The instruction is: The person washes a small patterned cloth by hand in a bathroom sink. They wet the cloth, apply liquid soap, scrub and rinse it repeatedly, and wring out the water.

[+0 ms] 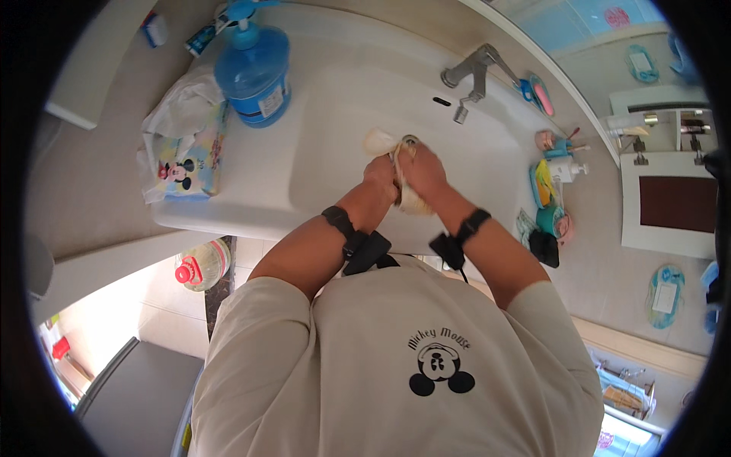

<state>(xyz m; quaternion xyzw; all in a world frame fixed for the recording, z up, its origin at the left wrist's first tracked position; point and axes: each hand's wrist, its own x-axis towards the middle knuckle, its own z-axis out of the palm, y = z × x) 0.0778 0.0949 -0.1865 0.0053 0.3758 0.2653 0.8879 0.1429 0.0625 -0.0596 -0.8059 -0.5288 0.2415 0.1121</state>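
Over the white washbasin (337,108), my left hand (379,173) and my right hand (421,171) are close together, both gripping a cream-coloured cloth-like item (413,203). One rounded end (379,141) of it sticks out beyond my left hand, and another part hangs below my right hand. Its exact kind is blurred and partly hidden by my fingers. A round metal drain (410,139) shows just past my right hand. The grey metal tap (474,71) stands beyond my hands to the right, its spout turned down; no water stream is visible.
On the left rim stand a large blue pump bottle (253,74) and a printed tissue pack (191,171). Along the right wall are a pink soap bar in a dish (541,97), a white pump bottle (565,169) and a teal cup (549,220). A capped oil-like jug (204,265) sits lower left.
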